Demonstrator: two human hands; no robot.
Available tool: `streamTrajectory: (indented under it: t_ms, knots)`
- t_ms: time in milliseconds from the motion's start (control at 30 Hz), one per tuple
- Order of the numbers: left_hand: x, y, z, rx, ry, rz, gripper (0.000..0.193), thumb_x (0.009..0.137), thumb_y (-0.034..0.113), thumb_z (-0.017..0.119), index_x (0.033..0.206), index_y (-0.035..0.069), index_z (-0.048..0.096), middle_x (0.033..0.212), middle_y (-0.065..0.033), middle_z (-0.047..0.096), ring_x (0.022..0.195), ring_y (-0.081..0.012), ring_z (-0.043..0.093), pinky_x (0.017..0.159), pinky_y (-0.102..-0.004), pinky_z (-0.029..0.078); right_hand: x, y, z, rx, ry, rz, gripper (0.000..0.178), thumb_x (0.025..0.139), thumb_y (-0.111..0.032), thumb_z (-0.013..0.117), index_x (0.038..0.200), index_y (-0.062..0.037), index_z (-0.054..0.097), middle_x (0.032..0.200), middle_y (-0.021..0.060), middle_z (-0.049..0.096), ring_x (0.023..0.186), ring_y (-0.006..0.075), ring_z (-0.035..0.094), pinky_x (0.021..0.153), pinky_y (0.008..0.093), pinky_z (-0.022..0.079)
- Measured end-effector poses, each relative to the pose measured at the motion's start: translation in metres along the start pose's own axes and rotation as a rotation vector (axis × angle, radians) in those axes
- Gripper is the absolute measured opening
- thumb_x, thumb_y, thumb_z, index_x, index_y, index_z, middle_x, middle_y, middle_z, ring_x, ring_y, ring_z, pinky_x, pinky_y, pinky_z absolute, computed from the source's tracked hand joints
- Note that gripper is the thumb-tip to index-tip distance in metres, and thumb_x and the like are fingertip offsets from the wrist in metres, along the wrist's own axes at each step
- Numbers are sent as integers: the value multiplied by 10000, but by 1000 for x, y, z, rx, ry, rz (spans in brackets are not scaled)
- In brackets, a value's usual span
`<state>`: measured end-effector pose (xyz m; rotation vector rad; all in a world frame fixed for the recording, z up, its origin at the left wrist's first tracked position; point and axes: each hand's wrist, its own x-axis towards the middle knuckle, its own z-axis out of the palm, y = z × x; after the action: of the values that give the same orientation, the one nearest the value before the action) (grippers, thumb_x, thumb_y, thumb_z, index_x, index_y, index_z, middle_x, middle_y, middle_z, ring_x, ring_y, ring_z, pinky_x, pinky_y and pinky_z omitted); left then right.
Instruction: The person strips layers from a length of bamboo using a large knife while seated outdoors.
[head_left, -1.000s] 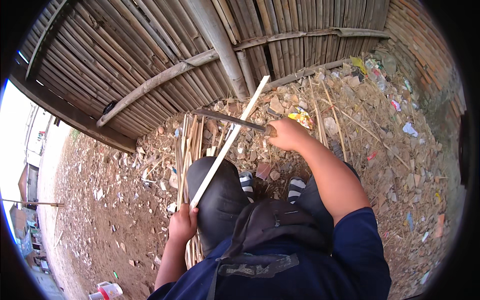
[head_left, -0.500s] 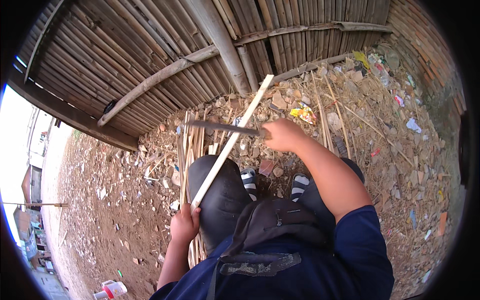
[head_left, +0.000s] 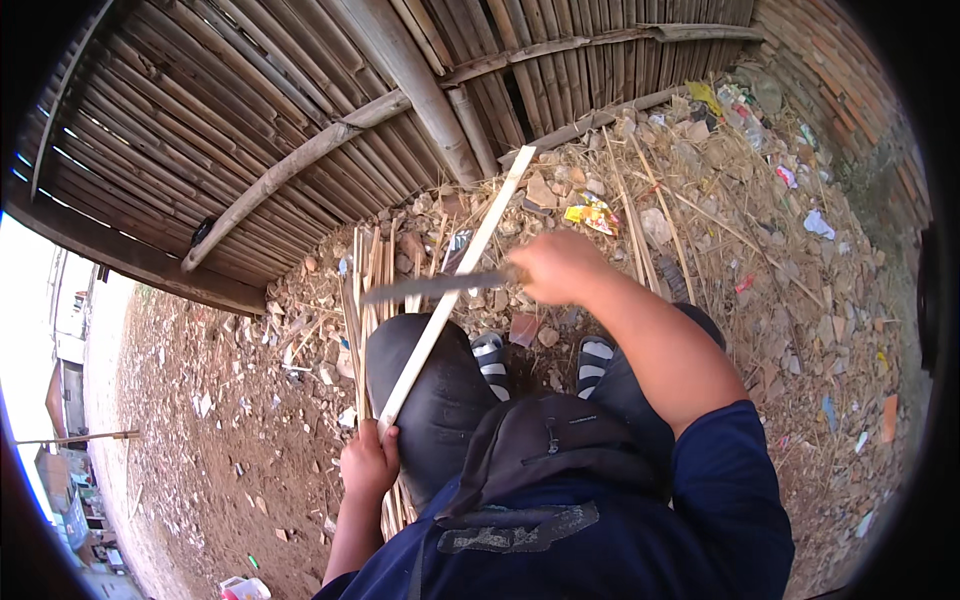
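A long pale strip of split bamboo [head_left: 487, 228] slants away from me across my left thigh. My left hand [head_left: 369, 459] is closed round its near end. In my right hand [head_left: 558, 267] is the handle of a dark, long-bladed knife [head_left: 430, 287], its blade slightly blurred and lying across the strip about midway along. Whether the edge touches the strip I cannot tell. Beside my left leg lies a bundle of thin bamboo strips [head_left: 378, 265], partly hidden by my knee and left hand.
A bamboo-slat wall [head_left: 250, 110] with pole braces stands ahead, and a brick wall [head_left: 835, 85] rises at the right. Stones, straw and litter cover the ground, including a yellow wrapper [head_left: 593, 214]. Long thin sticks [head_left: 668, 220] lie ahead of my right knee.
My right hand has brought the knife a little toward me along the strip, with the blade now lower. My left hand keeps its hold on the near end. The whole view has shifted slightly.
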<state>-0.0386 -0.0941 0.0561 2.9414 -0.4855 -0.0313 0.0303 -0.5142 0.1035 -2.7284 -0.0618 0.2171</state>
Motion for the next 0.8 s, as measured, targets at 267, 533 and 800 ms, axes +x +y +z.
streamTrajectory:
  t_ms: [267,533,800]
  knots:
    - [1,-3,11,-59,47,4,311,980,349,608,949,47,537,714,-246,645,647,-472,649,569,-567,509,31,42,17,288,-110,185,176,810,-204,663,941,-91,698,854,149,695,855,314,697,777,450,549]
    - [2,-1,-2,4,45,58,313,996,356,572,1003,46,533,662,-236,635,612,-472,641,556,-575,499,5,3,11,43,-43,-16,189,766,-183,686,948,-139,715,877,141,713,913,327,710,796,459,564]
    - [3,-11,19,-46,96,34,325,977,359,615,955,44,536,683,-241,640,618,-464,646,544,-556,502,27,37,12,227,-118,102,201,805,-226,651,945,-91,705,900,153,712,869,339,694,783,457,548]
